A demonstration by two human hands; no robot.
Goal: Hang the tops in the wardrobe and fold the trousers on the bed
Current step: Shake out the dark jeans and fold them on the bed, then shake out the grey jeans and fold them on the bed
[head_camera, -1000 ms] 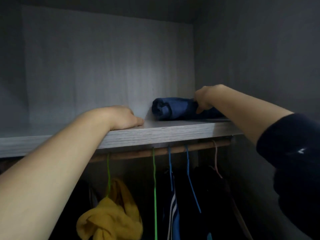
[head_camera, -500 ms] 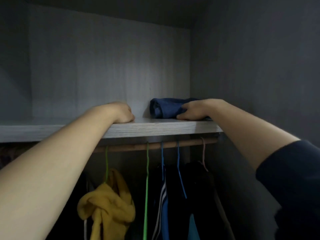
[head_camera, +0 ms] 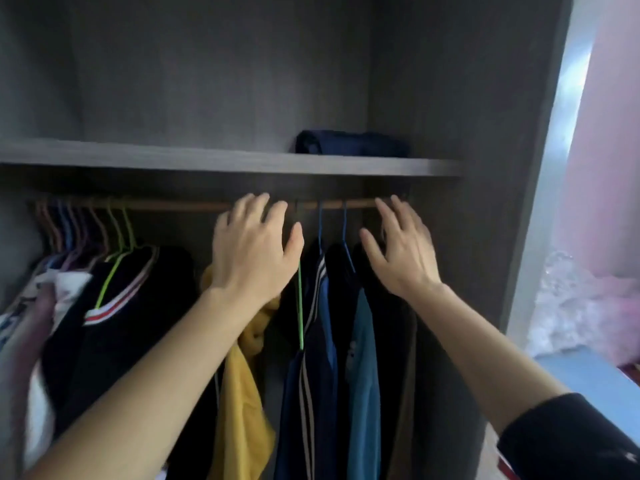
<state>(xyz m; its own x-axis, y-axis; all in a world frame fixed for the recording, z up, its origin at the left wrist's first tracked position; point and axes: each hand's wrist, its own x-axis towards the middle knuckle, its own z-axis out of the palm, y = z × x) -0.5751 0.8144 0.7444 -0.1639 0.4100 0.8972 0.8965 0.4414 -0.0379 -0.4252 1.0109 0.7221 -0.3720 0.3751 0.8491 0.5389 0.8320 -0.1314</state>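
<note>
Both hands are empty: our left hand (head_camera: 254, 251) and right hand (head_camera: 401, 251) are raised just below the rail (head_camera: 194, 204), fingers spread and nearly straight, gripping nothing. The tops on that rail look soft, light and limp, and we judge they could slip off a shoulder, so it is best to take them by the hanger neck, not the cloth. The yellow top (head_camera: 242, 393) hangs bunched and crooked, beside it a navy striped top (head_camera: 306, 410) on a green hanger (head_camera: 300, 306), then a blue top (head_camera: 363, 393); the folded navy trousers (head_camera: 351, 143) lie on the shelf (head_camera: 207, 161) above.
</note>
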